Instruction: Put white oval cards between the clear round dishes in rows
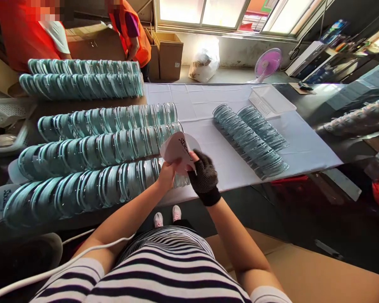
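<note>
In front of my body, my left hand (168, 174) is bare and pinches the lower edge of a pale rounded sheet (172, 147) with black script lettering. My right hand (204, 173), in a black fingerless glove, closes on the sheet's right side. A second translucent rounded edge shows behind it; whether that is another sheet or a glass disc I cannot tell. Just left of my hands, long rows of round glass discs (104, 149) stand on edge, packed close. Two shorter rows of glass discs (249, 141) lean along the table to the right.
The discs rest on a white-covered table (192, 99). A white plastic basket (271, 101) sits at its far right. Beyond are cardboard boxes (170, 54), a pink fan (268, 63) and two people in orange. A white cable (60, 269) crosses near my left arm.
</note>
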Demonstrator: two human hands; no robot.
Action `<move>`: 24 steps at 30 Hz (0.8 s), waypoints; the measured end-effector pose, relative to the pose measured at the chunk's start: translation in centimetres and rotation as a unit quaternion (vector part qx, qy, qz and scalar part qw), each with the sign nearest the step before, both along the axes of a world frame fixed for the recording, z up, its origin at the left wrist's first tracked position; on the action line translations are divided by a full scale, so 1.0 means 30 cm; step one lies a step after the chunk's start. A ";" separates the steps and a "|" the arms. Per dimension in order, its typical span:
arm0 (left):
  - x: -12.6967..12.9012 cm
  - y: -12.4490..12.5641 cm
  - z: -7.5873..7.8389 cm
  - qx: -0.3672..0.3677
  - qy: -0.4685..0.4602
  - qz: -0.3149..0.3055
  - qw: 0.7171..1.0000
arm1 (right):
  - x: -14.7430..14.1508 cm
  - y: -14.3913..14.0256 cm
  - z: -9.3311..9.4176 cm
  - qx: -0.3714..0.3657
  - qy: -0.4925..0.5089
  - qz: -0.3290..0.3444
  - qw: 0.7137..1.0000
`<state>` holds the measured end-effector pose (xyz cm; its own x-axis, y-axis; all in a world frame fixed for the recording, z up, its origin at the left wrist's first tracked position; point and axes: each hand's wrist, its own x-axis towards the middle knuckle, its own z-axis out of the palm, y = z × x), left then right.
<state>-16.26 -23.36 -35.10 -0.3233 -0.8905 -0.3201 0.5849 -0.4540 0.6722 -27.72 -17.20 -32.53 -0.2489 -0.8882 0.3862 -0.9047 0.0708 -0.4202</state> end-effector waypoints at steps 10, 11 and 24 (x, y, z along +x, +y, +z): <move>0.079 -0.122 0.011 0.044 0.096 0.082 0.991 | 0.004 0.355 -0.102 0.105 -0.040 -0.119 0.986; 0.082 -0.136 0.009 0.051 0.099 0.083 0.990 | 0.026 0.393 -0.123 0.134 -0.030 -0.100 0.985; 0.079 -0.156 -0.019 0.102 0.101 0.069 0.987 | 0.114 0.182 -0.188 0.246 0.027 -0.109 0.963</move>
<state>-13.89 -28.03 -35.66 -0.2797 -0.8540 -0.4388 0.7636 -0.4749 0.4375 -24.30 -11.73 -38.18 -0.4421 -0.8956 -0.0496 -0.8652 0.4404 -0.2398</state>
